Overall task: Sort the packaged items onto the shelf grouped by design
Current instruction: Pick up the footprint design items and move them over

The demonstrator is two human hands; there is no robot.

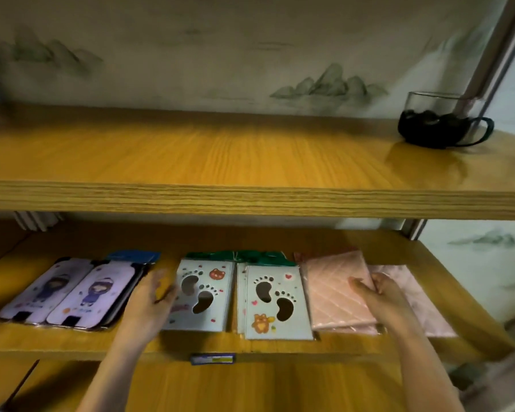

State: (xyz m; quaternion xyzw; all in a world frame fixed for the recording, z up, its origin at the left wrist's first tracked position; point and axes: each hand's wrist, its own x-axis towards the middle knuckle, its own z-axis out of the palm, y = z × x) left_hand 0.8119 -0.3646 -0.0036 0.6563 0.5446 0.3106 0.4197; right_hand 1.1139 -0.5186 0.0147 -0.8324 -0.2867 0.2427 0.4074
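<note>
On the lower wooden shelf [280, 349] lie three groups of flat packages. At the left are lilac packs with a cartoon figure [72, 292]. In the middle sit two piles of pale footprint-design packs, one pile [202, 295] left of the other [275, 304]. At the right are pink quilted packs [333, 289], with another pink pack [419, 295] beyond. My left hand [149, 304] rests at the left edge of the left footprint pile, fingers spread. My right hand [378, 295] lies on the right edge of the pink quilted stack, fingers curled over it.
An upper wooden shelf [250, 185] juts out above the packages. A glass cup with dark contents [440, 123] stands at its far right. A metal upright [494, 55] runs up the right side. A small price label [213, 358] is on the lower shelf's front edge.
</note>
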